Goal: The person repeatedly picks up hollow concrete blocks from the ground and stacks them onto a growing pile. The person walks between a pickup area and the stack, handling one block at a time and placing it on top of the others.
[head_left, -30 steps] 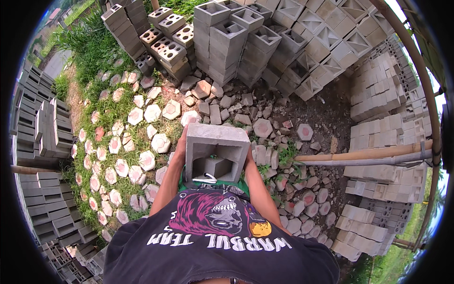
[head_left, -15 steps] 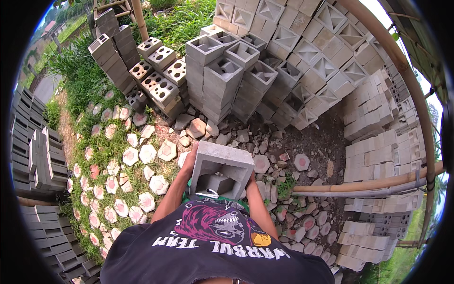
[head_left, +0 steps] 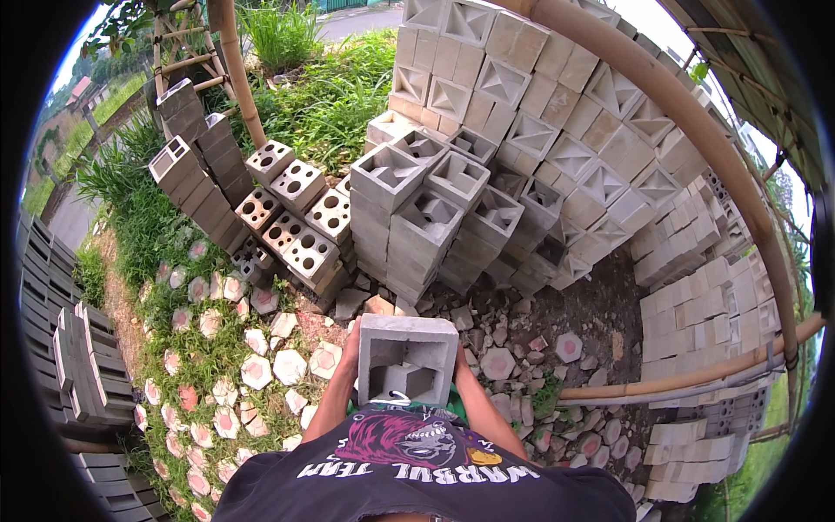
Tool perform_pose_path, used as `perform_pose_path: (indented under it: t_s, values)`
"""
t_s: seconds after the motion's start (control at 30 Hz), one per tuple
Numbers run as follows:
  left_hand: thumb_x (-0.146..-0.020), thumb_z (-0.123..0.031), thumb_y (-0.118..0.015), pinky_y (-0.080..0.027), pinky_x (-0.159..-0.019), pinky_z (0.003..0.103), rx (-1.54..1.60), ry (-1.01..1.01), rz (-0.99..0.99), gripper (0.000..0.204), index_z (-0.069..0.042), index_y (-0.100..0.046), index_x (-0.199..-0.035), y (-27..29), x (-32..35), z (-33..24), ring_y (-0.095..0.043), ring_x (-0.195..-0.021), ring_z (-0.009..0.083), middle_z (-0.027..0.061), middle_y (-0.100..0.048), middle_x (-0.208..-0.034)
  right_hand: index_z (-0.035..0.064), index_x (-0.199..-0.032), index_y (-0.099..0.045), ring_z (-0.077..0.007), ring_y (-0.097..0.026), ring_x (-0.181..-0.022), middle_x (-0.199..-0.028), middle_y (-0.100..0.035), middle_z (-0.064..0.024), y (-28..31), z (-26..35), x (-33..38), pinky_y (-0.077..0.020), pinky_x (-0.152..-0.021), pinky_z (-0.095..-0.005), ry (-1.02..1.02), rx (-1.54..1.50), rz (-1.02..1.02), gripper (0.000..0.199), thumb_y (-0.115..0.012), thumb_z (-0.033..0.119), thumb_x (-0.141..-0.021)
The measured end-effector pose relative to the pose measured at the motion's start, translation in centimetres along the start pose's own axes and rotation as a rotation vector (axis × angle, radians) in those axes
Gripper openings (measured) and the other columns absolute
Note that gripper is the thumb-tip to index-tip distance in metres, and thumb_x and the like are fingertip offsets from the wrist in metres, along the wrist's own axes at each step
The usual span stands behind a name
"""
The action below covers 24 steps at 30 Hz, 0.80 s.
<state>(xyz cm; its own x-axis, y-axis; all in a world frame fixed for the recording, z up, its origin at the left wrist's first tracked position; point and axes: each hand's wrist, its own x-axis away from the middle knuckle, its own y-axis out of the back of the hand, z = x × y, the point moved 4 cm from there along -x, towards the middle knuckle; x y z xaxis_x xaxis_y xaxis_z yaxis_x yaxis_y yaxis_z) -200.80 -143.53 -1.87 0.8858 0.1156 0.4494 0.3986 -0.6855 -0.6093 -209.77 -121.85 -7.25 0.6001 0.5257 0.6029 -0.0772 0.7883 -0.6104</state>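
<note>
Between my two hands, in front of my torso, is a grey hollow concrete block (head_left: 408, 327) with an angled web inside its square opening, which faces up toward me. My left hand (head_left: 354, 342) is closed against the block's left side, its fingers mostly hidden behind it. On the opposite side my right hand (head_left: 462, 369) grips the block too, with its fingers largely out of sight. Ahead of the held block rises a stack of similar grey blocks (head_left: 417, 244), apart from it.
Pale blocks with round holes (head_left: 304, 187) stand left of the stack. A tall wall of stacked blocks (head_left: 557, 96) curves along the right. Broken rubble (head_left: 500, 326) and hexagonal pavers (head_left: 257, 371) cover the ground. A bamboo pole (head_left: 670, 387) crosses at right.
The view has tilted up, so the stacks sit lower in the picture. The held block has levelled out and faces me more squarely, with both hands still on it.
</note>
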Motion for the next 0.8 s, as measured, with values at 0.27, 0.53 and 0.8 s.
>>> perform_pose_path:
  t_s: [0.27, 0.53, 0.8]
  values:
    - [-0.096, -0.055, -0.030, -0.045, -0.095, 0.035, 0.056, -0.084, -0.089, 0.066, -0.002, -0.048, -0.132, 1.6, -1.3, -4.0, -0.057, -0.110, 0.0238, 0.0149, -0.058, -0.122, 0.0082, -0.135, -0.048, -0.0251, -0.054, -0.115, -0.132, -0.053, -0.0118, -5.1, 1.8, -2.9, -0.0402, -0.100, -0.0372, -0.047, 0.240, -0.055, 0.076, -0.040, 0.068, -0.088]
    - [-0.095, -0.050, -0.042, -0.045, -0.080, 0.028, 0.026, -0.051, -0.352, 0.054, -0.003, -0.057, -0.120, 4.8, -5.6, -1.2, -0.056, -0.091, 0.0155, 0.0077, -0.061, -0.105, 0.0032, -0.126, -0.055, -0.0202, -0.058, -0.105, -0.120, -0.059, -0.0114, -4.6, 5.7, -5.7, -0.0468, -0.092, -0.0347, 0.075, 0.335, -0.163, 0.077, -0.048, 0.068, -0.085]
    - [-0.090, -0.040, -0.055, -0.039, -0.095, 0.029, 0.050, -0.218, -0.248, 0.058, 0.002, -0.047, -0.129, 0.1, -11.1, -3.6, -0.053, -0.107, 0.0175, 0.0098, -0.056, -0.117, 0.0047, -0.135, -0.045, -0.0258, -0.048, -0.122, -0.132, -0.051, -0.0129, -7.3, 12.5, -11.2, -0.0355, -0.104, -0.0407, -0.002, 0.291, 0.128, 0.074, -0.031, 0.064, -0.093]
